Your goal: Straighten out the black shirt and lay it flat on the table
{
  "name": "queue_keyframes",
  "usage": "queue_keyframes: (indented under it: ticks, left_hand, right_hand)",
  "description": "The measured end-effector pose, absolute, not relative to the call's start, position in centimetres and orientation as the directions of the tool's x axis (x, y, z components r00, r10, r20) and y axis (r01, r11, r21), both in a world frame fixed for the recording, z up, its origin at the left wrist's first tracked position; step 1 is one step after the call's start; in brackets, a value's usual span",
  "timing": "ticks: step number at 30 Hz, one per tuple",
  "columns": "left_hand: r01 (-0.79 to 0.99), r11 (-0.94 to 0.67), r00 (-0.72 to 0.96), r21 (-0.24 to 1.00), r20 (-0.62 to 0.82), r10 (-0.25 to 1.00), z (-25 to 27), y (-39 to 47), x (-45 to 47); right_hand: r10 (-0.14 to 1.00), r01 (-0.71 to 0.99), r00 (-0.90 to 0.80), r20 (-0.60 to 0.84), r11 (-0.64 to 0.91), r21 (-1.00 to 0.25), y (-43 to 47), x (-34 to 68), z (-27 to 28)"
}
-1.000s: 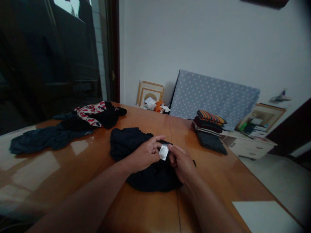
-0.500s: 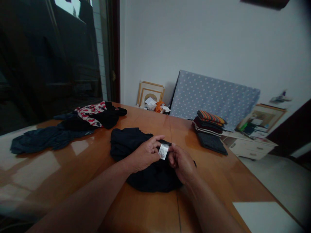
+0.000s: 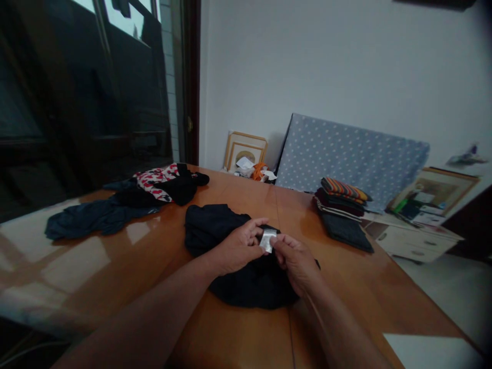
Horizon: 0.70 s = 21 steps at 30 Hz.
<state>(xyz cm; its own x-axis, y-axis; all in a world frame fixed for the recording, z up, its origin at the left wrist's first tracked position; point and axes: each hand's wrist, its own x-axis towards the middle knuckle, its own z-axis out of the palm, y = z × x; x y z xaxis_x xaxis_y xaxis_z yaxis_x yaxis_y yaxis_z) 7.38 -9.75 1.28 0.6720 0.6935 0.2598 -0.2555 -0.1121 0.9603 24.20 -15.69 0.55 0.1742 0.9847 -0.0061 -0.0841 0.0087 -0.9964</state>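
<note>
A dark navy garment [image 3: 253,287] lies bunched on the wooden table [image 3: 238,338], below both hands. From it a white care label [image 3: 268,240] sticks up, its print too small to read. My left hand [image 3: 242,246] pinches the label's left edge between thumb and fingers. On the other side my right hand [image 3: 295,256] is closed, its thumb and forefinger on the label's right edge. Part of the garment is hidden behind the hands and forearms.
Loose clothes, including a red-and-white patterned piece [image 3: 154,182] and a blue-grey one [image 3: 92,218], lie at the left. A stack of folded clothes [image 3: 342,205] stands at the back right. A white sheet [image 3: 426,351] lies at the front right edge.
My right thumb has moved onto the face of the label, which is now tilted and partly covered. The whole view has shifted slightly, so things sit further right.
</note>
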Motion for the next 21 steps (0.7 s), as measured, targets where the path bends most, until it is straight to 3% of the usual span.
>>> queue_keyframes:
  ticks: [4, 7, 14, 21]
  left_hand:
    - [-0.243, -0.081, 0.681, 0.967, 0.230, 0.695, 1.5, -9.7, 7.2]
    - [-0.199, -0.120, 0.605, 0.973, 0.218, 0.766, 1.9, -9.2, 6.6]
    - [-0.151, -0.199, 0.127, 0.968, 0.218, 0.968, 3.1, -6.4, 4.2]
    - [-0.125, -0.271, -0.226, 0.954, 0.239, 0.944, 2.6, -3.7, 1.9]
  right_hand:
    - [0.964, -0.140, 0.266, 0.024, 0.063, -0.988, -15.5, 25.2, 0.8]
    - [0.937, -0.200, 0.346, 0.048, 0.124, -0.972, -15.3, 26.0, 1.1]
    - [0.881, -0.302, 0.473, 0.015, 0.177, -0.937, -14.2, 27.9, 0.6]
    - [0.783, -0.367, 0.621, -0.035, 0.252, -0.895, -13.5, 30.6, 0.4]
